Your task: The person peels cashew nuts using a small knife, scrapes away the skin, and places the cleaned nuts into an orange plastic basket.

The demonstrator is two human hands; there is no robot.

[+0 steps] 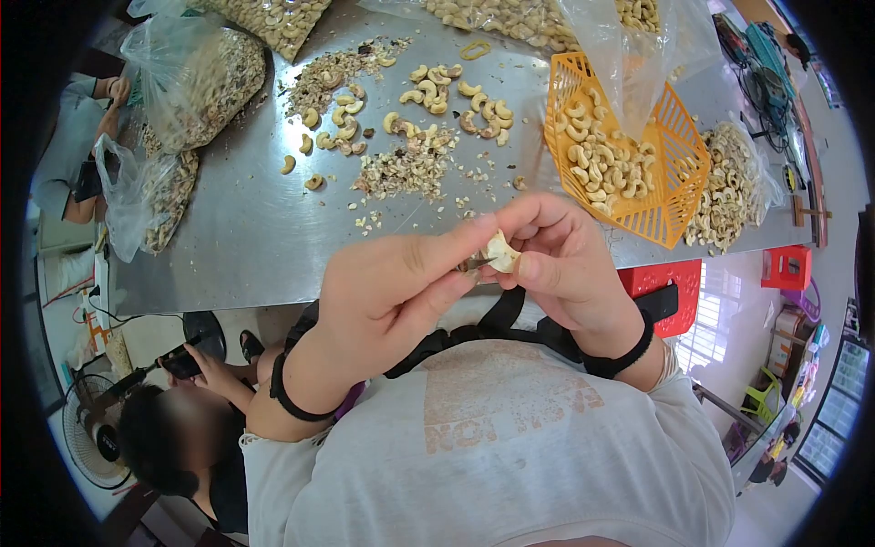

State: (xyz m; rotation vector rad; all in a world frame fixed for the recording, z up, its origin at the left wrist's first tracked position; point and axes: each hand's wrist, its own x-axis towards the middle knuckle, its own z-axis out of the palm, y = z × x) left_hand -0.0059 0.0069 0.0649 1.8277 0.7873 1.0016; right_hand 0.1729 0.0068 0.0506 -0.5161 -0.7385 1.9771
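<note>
My left hand (387, 283) is closed, thumb and forefinger pinching a small knife (476, 262); its handle is hidden in the fingers. The dark blade meets a pale cashew (500, 252), pinched by my closed right hand (565, 264). Both hands are in front of my chest, at the near edge of the steel table (237, 273). Beyond them on the metal lie a heap of broken cashew bits (406, 173) and several loose whole cashews (346, 118). To the right of my hands, a yellow plastic basket (674, 196) holds many peeled cashews (606, 164).
Plastic bags of cashew pieces (205, 91) stand at the left. At the right, more cashews (725, 191) spill from a bag. A red stool (679, 319) with a black phone (658, 303) is below the table edge. One person sits lower left; another is at the far left.
</note>
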